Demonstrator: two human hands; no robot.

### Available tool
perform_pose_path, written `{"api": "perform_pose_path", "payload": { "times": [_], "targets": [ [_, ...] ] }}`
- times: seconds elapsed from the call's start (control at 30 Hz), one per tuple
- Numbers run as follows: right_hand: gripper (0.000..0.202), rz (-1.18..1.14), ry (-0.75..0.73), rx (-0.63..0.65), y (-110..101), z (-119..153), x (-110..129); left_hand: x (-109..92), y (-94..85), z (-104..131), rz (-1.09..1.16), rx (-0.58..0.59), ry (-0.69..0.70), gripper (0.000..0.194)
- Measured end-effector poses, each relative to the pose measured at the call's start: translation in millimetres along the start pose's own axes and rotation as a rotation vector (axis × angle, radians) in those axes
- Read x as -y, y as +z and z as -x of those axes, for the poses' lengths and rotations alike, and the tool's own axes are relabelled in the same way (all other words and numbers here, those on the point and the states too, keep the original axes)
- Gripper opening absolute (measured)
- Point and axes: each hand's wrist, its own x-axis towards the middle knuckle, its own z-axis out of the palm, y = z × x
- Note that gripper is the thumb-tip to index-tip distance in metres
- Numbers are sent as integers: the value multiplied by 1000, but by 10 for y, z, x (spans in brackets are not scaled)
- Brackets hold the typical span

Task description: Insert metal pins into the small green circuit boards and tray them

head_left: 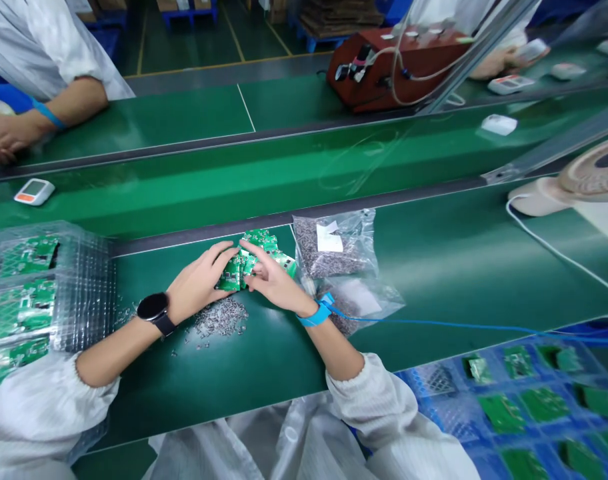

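My left hand, with a black watch at the wrist, curves its fingers and thumb around the left side of a green circuit board. From the right, my right hand, wearing a blue wrist strap, bends its fingers over the same group of boards, index finger stretched across them. More circuit boards lie just beyond the fingertips, overlapping. Exactly which board each finger touches is partly hidden. A loose heap of small metal parts lies on the green bench below my left hand.
Stacked clear trays with boards stand left; a blue-lined tray of boards sits lower right. Bags of small parts lie beside my right hand, with a blue cord trailing right. A conveyor runs behind; co-workers' arms are opposite.
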Motion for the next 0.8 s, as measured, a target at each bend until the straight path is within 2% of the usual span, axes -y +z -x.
{"api": "perform_pose_path", "payload": {
  "times": [0.23, 0.57, 0.8],
  "targets": [
    [80, 127, -35, -12, 65, 36, 49, 49, 58, 19, 66, 15, 68, 84],
    [79, 51, 20, 2, 64, 46, 42, 21, 67, -2, 80, 23, 2, 84],
    [78, 151, 36, -2, 104, 29, 3, -40, 77, 1, 72, 38, 4, 76]
  ]
}}
